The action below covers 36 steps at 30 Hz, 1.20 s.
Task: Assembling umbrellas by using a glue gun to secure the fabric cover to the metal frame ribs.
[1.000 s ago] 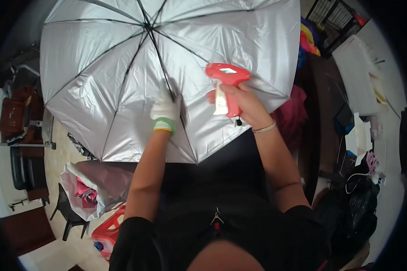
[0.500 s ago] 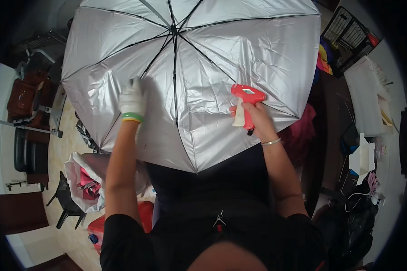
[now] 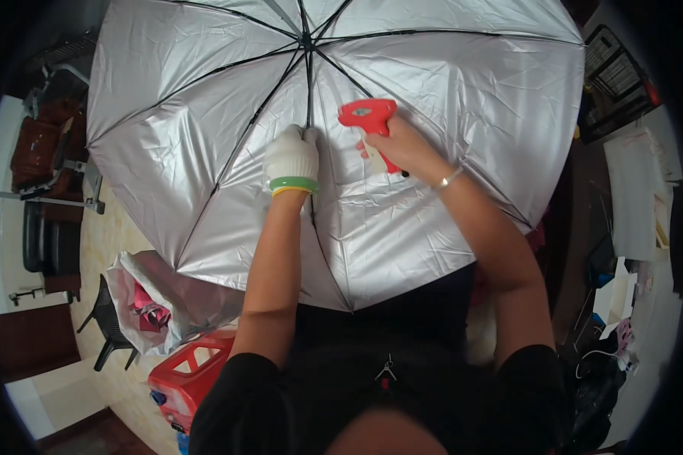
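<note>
An open umbrella with a silver inner side and thin black ribs is spread out before me. My left hand, in a white knit glove with a green and yellow cuff, is closed at a black rib running down from the hub. Its fingertips partly hide the rib. Bare but for a bracelet, my right hand grips a red tagging gun with a cream trigger. The gun's front end points left, toward the rib beside my left hand, a little apart from it.
At lower left, a white sack holds pink cloth, near a red plastic container and a black chair. A dark wire rack stands at far right. Black plastic bags lie at lower right.
My left hand has shifted right from one rib to another. My right hand has brought the tagging gun left and upward, closer to the left hand. The umbrella sits slightly further right in view.
</note>
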{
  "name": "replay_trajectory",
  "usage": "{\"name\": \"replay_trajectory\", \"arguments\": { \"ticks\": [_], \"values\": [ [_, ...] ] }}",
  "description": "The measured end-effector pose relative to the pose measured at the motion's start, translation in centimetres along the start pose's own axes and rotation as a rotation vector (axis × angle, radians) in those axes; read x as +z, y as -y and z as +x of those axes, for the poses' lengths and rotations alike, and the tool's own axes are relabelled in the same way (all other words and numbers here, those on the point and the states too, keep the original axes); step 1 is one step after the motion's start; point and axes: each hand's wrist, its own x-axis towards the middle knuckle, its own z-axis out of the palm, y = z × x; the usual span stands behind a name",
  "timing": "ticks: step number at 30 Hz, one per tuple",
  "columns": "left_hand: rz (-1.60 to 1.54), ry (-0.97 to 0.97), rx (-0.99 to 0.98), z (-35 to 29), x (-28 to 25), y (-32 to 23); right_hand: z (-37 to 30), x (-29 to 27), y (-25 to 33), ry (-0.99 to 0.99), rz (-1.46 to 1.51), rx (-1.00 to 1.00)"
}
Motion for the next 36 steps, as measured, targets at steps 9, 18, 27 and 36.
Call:
{"name": "replay_trajectory", "arguments": {
  "ticks": [9, 18, 27, 36],
  "values": [
    [-0.863, 0.228, -0.052, 1.4, 3.5, 1.5, 2.9, 1.8, -4.1, -0.011, 0.29, 0.041],
    [-0.827, 0.137, 0.006, 1.0, 4.2, 1.0, 3.1, 4.6, -5.6, -0.326, -0.13, -0.119],
    [-0.919, 0.196, -0.092, 0.6, 3.3, 0.4, 3.0, 3.3, -4.4, -0.175, 0.29, -0.024],
    [-1.04, 0.245, -0.099, 0.6, 3.0, 0.1, 3.1, 1.6, -4.0, -0.003, 0.329, 0.055]
  ]
}}
